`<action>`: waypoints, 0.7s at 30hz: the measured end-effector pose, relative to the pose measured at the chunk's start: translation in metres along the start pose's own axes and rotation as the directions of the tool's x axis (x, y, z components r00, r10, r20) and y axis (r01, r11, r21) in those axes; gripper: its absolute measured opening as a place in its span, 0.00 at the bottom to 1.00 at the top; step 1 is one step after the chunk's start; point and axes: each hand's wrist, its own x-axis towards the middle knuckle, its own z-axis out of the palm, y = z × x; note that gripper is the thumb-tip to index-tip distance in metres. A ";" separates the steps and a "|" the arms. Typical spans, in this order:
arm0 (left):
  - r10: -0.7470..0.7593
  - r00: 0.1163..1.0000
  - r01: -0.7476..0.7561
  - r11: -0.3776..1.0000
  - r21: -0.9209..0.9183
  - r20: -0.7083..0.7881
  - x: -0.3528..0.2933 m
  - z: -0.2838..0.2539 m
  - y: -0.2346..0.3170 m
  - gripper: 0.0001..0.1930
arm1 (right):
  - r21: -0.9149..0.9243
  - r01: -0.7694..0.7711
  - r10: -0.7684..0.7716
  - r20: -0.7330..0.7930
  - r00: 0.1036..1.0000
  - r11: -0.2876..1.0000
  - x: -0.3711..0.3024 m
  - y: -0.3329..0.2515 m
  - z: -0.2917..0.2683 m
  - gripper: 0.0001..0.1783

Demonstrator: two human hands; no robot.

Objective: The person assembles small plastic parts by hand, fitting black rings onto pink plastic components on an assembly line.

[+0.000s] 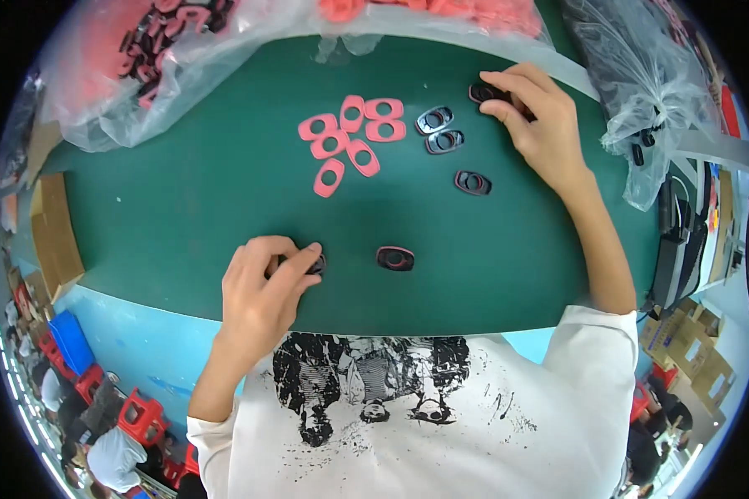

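My left hand [262, 287] is near the front edge of the green table, with fingers and thumb closed on a small black oval part [319, 264], mostly hidden under the fingers. At the far right, my right hand [543, 121] pinches another dark oval part [479, 92] with a pinkish rim between thumb and fingers. Several flat pink oval rings [329, 145] lie loosely grouped at the middle back. Beside them are two shiny black oval parts [445, 141]. A pink-edged black part [473, 182] lies nearer, and a similar black part [395, 259] rests between my hands.
A clear plastic bag [162, 83] of pink and black pieces sits at the back left. Orange-pink pieces [449, 8] line the back edge. A tied clear bag [653, 108] is at the right, a cardboard piece [54, 233] at the left edge. Red stools [144, 416] stand beyond.
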 end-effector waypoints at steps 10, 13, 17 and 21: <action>0.346 0.927 -0.358 0.931 -0.065 -0.147 0.017 0.009 0.052 0.18 | 0.131 0.176 -0.194 0.143 0.970 0.976 0.008 -0.044 -0.007 0.17; 0.366 0.921 -0.382 0.915 0.128 0.132 0.022 0.026 0.054 0.20 | 0.234 -0.003 -0.081 0.349 0.934 0.972 0.014 -0.040 -0.005 0.16; 0.378 0.922 -0.386 0.911 0.143 0.080 0.020 0.037 0.052 0.21 | 0.148 0.131 -0.170 0.299 0.939 0.980 0.015 -0.057 -0.005 0.14; 0.379 0.922 -0.387 0.890 0.241 0.079 0.023 0.043 0.061 0.21 | 0.021 0.191 -0.187 0.347 0.919 0.981 0.016 -0.067 -0.011 0.17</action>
